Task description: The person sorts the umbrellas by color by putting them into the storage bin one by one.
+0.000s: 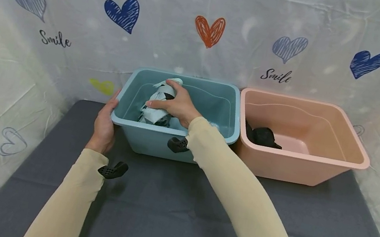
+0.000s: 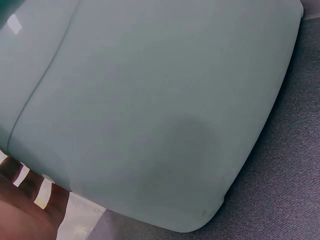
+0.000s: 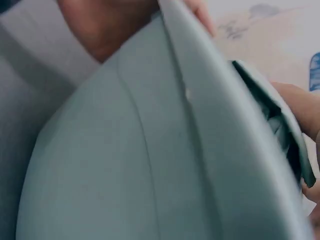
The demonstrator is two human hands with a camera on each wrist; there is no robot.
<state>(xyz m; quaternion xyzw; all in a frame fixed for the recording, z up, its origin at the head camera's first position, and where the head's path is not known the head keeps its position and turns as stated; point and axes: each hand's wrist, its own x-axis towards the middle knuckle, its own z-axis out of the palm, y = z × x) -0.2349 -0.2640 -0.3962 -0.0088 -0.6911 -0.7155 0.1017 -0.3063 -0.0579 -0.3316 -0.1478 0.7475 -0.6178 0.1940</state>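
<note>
Against the left outer side of a blue plastic bin (image 1: 148,140), my left hand (image 1: 104,126) presses with its fingers fairly straight near the rim. In the left wrist view those fingers (image 2: 57,202) lie along the bin's pale wall. My right hand (image 1: 178,106) reaches over the front rim and grips a crumpled pale-blue and black bundle (image 1: 158,97) between thumb and fingers, at the left part of the bin. Folds of the bundle (image 3: 292,145) show past the rim in the right wrist view. Its lower part is hidden by the front wall.
A pink bin (image 1: 292,168) stands right beside the blue one, with a black soft-looking item (image 1: 264,136) in its left part. Both are on a dark grey cloth-covered table (image 1: 172,217). A white curtain (image 1: 180,2) with printed hearts hangs close behind.
</note>
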